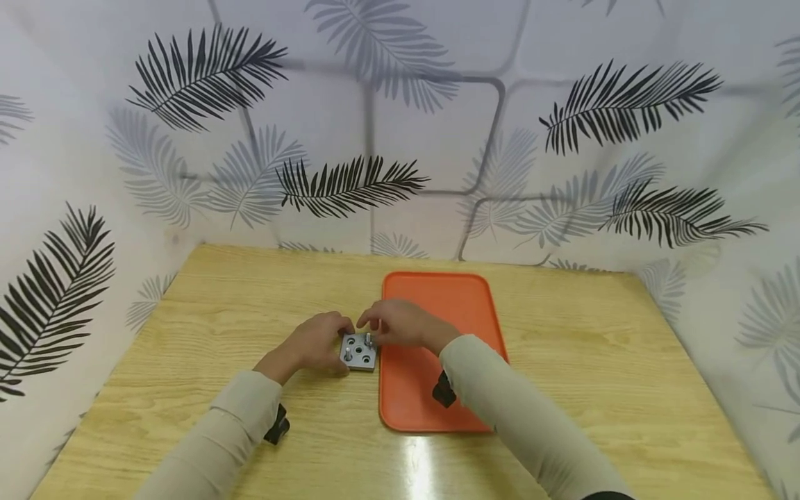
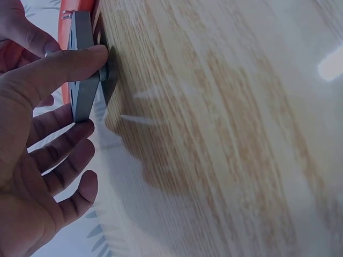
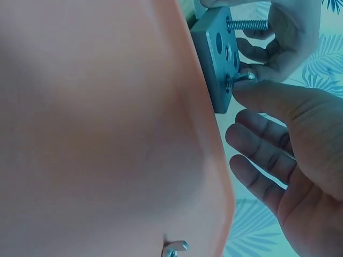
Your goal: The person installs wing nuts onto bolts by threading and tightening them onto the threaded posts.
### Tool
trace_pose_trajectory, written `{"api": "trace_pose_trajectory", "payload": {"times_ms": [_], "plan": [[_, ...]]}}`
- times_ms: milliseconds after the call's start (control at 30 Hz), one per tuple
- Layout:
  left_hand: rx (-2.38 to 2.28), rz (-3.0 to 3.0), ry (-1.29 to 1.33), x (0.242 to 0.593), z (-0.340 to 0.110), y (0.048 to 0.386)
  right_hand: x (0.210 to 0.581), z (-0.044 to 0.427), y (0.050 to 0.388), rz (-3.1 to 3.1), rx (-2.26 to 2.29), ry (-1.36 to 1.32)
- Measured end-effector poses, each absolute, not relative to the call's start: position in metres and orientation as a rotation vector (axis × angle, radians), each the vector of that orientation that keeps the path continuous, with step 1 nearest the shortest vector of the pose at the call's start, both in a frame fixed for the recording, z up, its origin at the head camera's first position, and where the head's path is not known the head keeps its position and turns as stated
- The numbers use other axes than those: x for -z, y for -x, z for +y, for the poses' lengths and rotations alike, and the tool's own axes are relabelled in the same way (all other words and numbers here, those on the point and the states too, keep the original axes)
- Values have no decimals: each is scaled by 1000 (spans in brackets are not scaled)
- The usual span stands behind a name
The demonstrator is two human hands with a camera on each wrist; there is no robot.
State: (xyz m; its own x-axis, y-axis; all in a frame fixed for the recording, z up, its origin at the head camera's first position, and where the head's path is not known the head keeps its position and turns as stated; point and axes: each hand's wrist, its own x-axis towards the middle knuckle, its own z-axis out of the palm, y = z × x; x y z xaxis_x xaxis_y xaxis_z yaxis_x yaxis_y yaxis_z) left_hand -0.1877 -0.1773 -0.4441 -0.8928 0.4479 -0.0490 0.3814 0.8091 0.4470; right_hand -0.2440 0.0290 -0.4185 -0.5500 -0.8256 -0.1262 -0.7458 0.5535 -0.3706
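A square metal plate (image 1: 359,360) with several holes lies on the table just left of the orange tray. My left hand (image 1: 317,342) grips it by opposite edges, thumb at the near side and fingers at the far side. One bare threaded bolt (image 3: 249,24) stands up from the plate. On a second bolt, at the corner diagonally across, sits a wing nut (image 3: 244,77). My right hand (image 1: 405,323) pinches this wing nut, its thumb against one wing; the index finger is partly hidden. The other right fingers are loosely bent, away from the plate.
The orange tray (image 1: 437,406) lies right of the plate, its left rim close against it, under my right forearm. Another wing nut (image 3: 174,248) rests in the tray. A wooden table (image 1: 250,278) carries everything, with leaf-patterned cloth (image 1: 400,229) behind and at the sides.
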Motion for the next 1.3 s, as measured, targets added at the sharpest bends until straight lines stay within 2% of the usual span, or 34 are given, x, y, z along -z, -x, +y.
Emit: {"api": "trace_pose_trajectory", "payload": {"times_ms": [400,767,1300], "plan": [[-624,2827,-608,446,-176,190,427,25,240,2574,342,1356],[-639,2826,-617,447,-176,190,414,30,241,2513,429,1328],[-640,2837,-623,446,-176,188,425,23,239,2494,406,1345]]}}
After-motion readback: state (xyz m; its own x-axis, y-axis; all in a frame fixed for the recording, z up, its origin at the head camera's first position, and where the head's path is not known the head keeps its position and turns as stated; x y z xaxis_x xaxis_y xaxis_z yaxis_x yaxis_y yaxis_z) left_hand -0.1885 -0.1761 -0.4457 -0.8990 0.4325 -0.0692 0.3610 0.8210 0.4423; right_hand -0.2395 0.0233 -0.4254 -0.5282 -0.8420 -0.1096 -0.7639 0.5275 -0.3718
